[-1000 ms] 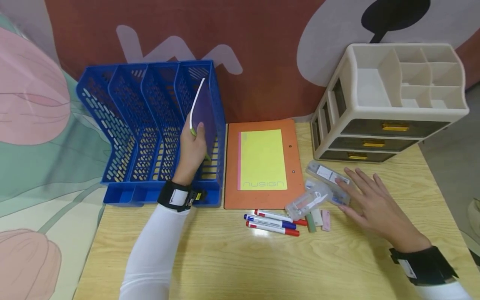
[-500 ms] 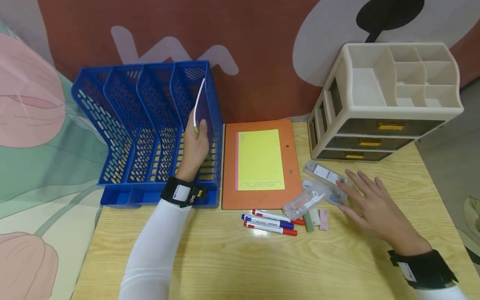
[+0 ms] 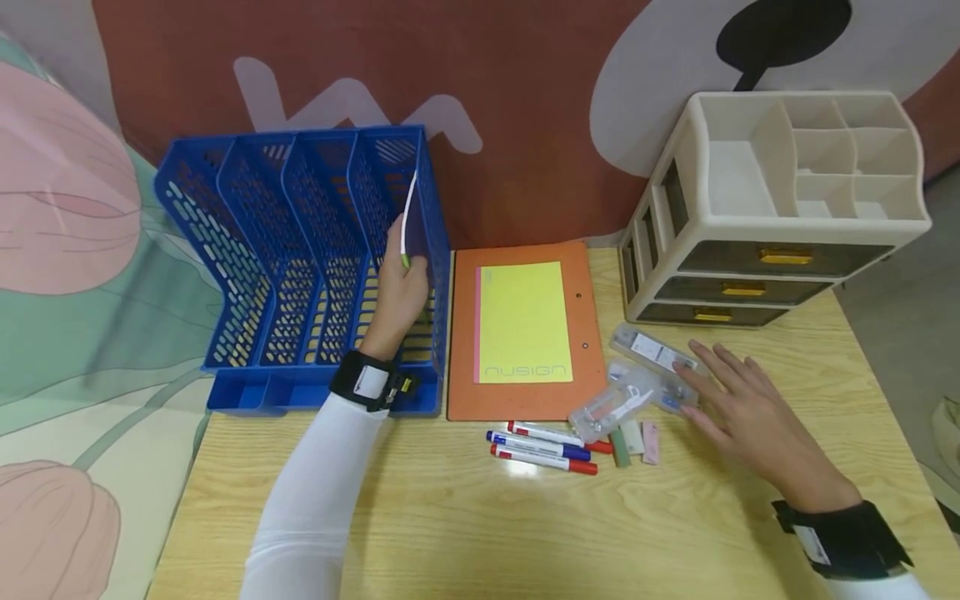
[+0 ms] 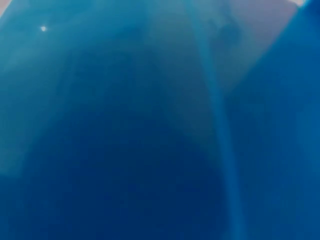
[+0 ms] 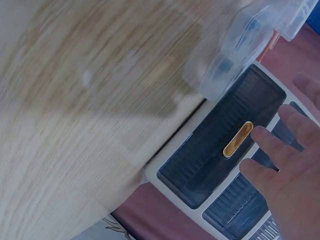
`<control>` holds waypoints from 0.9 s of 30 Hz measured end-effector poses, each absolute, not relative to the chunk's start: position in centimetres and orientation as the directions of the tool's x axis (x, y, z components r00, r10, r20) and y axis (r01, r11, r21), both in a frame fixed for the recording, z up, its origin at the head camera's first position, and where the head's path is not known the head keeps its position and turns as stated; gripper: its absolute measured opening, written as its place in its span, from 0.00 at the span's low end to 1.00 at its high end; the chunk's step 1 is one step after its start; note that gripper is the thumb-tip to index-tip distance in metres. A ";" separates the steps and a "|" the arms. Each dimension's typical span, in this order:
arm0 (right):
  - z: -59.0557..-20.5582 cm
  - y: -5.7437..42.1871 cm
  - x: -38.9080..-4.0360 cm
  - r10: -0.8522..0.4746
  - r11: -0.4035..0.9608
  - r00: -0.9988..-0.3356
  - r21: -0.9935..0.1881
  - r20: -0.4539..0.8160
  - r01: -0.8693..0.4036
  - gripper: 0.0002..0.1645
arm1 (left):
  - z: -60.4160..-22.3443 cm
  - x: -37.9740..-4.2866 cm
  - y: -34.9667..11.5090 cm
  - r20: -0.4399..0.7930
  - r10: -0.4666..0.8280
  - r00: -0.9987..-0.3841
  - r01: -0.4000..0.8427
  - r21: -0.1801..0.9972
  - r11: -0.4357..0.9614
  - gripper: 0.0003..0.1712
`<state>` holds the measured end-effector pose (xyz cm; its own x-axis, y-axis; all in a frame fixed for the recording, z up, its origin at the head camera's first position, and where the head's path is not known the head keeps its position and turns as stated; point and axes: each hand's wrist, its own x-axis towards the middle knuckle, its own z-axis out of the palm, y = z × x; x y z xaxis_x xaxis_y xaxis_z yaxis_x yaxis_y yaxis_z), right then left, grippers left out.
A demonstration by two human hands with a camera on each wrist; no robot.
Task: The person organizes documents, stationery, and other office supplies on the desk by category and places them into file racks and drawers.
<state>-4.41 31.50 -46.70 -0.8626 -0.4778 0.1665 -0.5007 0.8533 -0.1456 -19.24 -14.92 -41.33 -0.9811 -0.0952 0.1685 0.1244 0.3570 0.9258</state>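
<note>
The thin dark-covered booklet has shifted right and stands a little nearer the right wall of the blue file rack, within its rightmost compartment. Pinched between thumb and fingers of the left hand, it is not yet released; whether its lower edge rests on the slotted floor is hidden. The right hand remains spread wide, gripping nothing, beside the labelled case; contact is unclear. A clear plastic box lies next to that case and overlaps the orange clipboard on the surface. Behind, the three-drawer organizer has its drawers closed, contents indistinct.
</note>
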 end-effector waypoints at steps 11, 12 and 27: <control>-46.8 31.0 -4.4 -0.484 0.847 -0.851 -0.136 0.202 -0.514 0.37 | -41.1 -18.9 -14.4 0.057 -0.059 -0.997 0.035 0.942 0.333 0.47; -46.8 31.0 -4.4 -0.488 0.844 -0.848 -0.137 0.207 -0.519 0.37 | -41.0 -18.9 -14.4 0.052 -0.058 -0.997 0.029 0.942 0.333 0.47; -46.1 29.2 -5.4 -0.527 0.794 -0.803 -0.173 0.280 -0.582 0.37 | -40.6 -17.0 -14.9 0.160 -0.062 -0.985 0.131 0.936 0.326 0.49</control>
